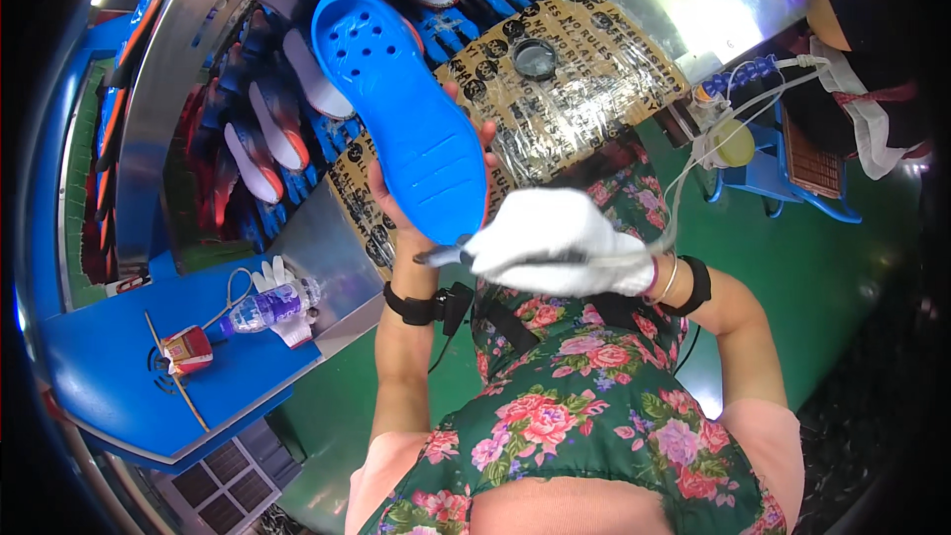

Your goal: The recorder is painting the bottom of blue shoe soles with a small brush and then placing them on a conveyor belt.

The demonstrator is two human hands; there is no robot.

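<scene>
Clasping perforated blue shoe sole (421, 129): left hand (384, 196), bare. Right hand (555, 243), white-gloved, grips slim tool (442, 256) at sole's six o'clock.

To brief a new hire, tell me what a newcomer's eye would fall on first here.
The bright blue shoe sole draws the eye first, upper middle, held in the left hand. Below it, the white-gloved right hand grips a slim tool near the sole's lower end. A green flowered apron fills the lower middle.
</scene>
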